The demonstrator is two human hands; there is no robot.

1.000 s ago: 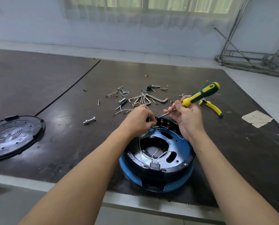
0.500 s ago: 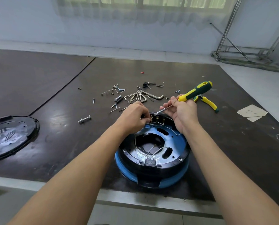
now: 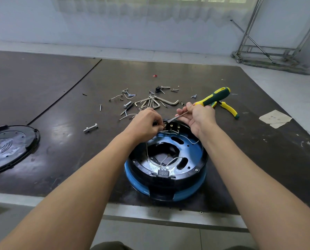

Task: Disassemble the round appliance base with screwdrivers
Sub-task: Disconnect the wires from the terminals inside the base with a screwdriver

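- Two hands meet at the far rim of the round base [image 3: 168,188]. It sits at the near edge of the table [image 3: 177,73], between both forearms, cover off, insides showing.
- Right hand [image 3: 200,118]: grip closed round the screwdriver [image 3: 213,98], fingers on the metal shaft just below the yellow-green handle.
- Long axis: handle up & away to the right, shaft slanting down-left. Tip lands at the terminal block [image 3: 173,126] on the base's far rim.
- Left hand [image 3: 145,123]: grip pinched tight, fingertips right beside the tip, prob. on the end of a white wire [image 3: 146,148] that runs from under the hand into the base. Exact contact hidden by knuckles.
- Key relation: block lies just below-left of the right hand & touching the left fingertips. Tip points at the left hand, so a slip would likely go into those fingers.
- Likely step: freeing a wire at the block. Ring screws [image 3: 196,170] not out yet, so plenty left.
- Table: dark, glossy, scuffed boards w/ a seam at left. On it: pile of hex keys & screws [image 3: 156,102], pliers [image 3: 229,110], loose bolt [image 3: 90,127], black cover [image 3: 9,147] far left, paper scrap [image 3: 275,118].
- Room: pale floor, white wall, metal rack [image 3: 255,51] in the right corner.
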